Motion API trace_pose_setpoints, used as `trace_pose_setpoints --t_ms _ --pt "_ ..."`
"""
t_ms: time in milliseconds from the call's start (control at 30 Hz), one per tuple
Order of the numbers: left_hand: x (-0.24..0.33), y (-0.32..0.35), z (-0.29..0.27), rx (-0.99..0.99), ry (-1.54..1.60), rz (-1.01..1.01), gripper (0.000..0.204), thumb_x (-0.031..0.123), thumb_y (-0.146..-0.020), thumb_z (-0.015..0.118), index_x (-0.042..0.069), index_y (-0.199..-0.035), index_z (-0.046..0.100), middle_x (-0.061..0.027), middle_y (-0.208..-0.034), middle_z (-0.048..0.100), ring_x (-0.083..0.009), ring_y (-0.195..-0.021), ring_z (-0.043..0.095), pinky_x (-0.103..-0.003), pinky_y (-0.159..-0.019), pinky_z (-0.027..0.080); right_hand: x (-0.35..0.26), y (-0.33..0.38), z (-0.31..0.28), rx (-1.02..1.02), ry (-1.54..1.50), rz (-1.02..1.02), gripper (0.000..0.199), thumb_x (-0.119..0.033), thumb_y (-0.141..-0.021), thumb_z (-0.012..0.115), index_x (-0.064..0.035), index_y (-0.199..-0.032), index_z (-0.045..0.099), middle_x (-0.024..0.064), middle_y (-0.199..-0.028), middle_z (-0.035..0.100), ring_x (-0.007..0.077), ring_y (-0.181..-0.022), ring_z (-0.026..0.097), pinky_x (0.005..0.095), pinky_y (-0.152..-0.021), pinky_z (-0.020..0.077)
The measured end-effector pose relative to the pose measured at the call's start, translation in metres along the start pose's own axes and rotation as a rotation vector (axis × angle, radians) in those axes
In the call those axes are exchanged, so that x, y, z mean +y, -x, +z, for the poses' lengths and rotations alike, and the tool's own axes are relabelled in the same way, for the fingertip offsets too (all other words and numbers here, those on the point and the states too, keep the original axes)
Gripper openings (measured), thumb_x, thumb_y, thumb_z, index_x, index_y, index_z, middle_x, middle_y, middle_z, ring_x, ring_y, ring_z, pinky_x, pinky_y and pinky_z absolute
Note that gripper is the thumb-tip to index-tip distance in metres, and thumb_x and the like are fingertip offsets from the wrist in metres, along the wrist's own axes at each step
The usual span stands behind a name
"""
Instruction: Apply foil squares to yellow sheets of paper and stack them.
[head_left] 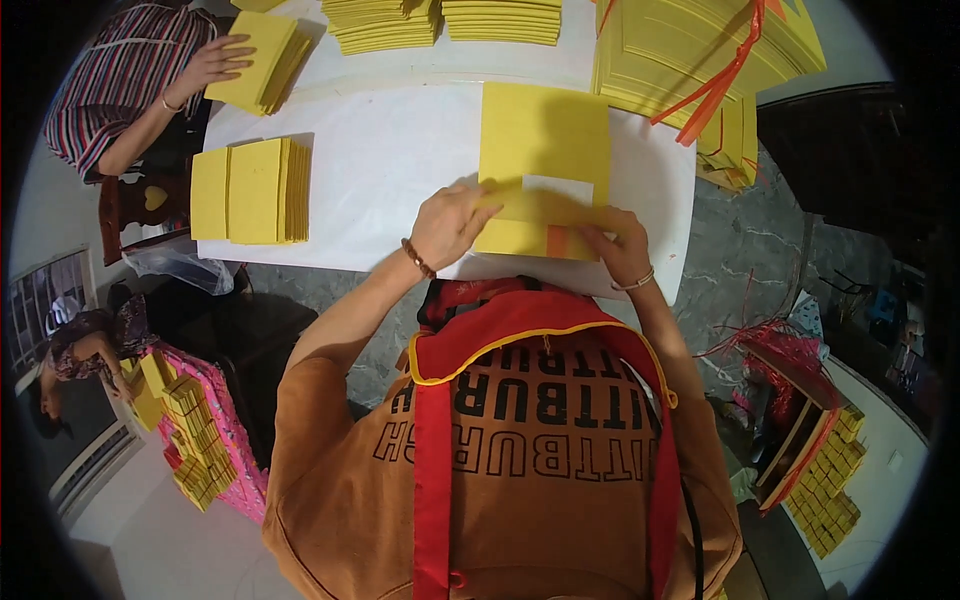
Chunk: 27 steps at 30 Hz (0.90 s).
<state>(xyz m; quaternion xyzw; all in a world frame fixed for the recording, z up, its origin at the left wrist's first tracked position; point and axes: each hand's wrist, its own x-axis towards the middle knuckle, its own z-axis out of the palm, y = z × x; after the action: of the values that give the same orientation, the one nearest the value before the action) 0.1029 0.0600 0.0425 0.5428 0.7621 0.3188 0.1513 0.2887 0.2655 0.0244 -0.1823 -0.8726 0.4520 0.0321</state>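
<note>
In front of me a yellow paper sheet (pixel 545 130) lies on the white-topped table. A white rectangle (pixel 570 187) and an orange patch (pixel 560 240) show on its near part. My left hand (pixel 445 230) is closed on the left side of a raised yellow strip across the sheet. At the strip's right side, my right hand (pixel 622 248) pinches with fingers bent. The strip looks slightly blurred, and whether it belongs to the sheet beneath I cannot tell. Shadows of my head and arms fall on the paper.
Folded yellow paper stacks (pixel 250 190) stand at the table's left, with others along its far side. A large yellow pile (pixel 670 50) with orange ribbon sits far right. Another person's hand (pixel 215 62) rests on a stack. Yellow bundles (pixel 195 430) lie on pink cloth, lower left.
</note>
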Motion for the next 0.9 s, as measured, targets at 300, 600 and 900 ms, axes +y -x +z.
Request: trace_pose_setpoints --t_ms 300,600,900 --pt "-0.027 -0.037 0.022 0.043 0.384 -0.549 0.033 0.031 -0.088 0.053 -0.001 -0.078 0.052 -0.0191 -0.059 0.053 -0.0330 -0.054 0.051 -0.041 -0.052 0.039 -0.008 -0.028 0.013 0.365 -0.353 0.221 0.043 -0.020 -0.076 0.069 -0.0054 -0.115 0.058 0.0096 -0.090 0.066 0.0122 -0.063 0.055 0.0251 -0.061 0.0445" --pt "-0.038 -0.043 0.032 0.063 0.443 -0.591 0.036 0.030 -0.086 0.055 -0.001 -0.071 0.047 -0.0168 -0.055 0.048 -0.0254 -0.050 0.047 -0.037 -0.049 0.036 0.005 -0.034 0.023 0.423 -0.261 0.276 0.044 -0.022 -0.074 0.069 -0.0082 -0.114 0.059 0.0090 -0.084 0.064 0.0140 -0.063 0.053 0.0260 -0.061 0.0452" --pt "-0.020 -0.043 0.019 0.178 0.779 -0.693 0.026 0.025 -0.082 0.063 0.003 -0.092 0.052 -0.0050 -0.062 0.053 -0.0171 -0.052 0.050 -0.032 -0.048 0.038 0.001 -0.035 0.025 0.469 -0.205 0.288 0.042 -0.021 -0.074 0.069 -0.0076 -0.113 0.060 0.0088 -0.079 0.064 0.0141 -0.063 0.057 0.0280 -0.061 0.0459"
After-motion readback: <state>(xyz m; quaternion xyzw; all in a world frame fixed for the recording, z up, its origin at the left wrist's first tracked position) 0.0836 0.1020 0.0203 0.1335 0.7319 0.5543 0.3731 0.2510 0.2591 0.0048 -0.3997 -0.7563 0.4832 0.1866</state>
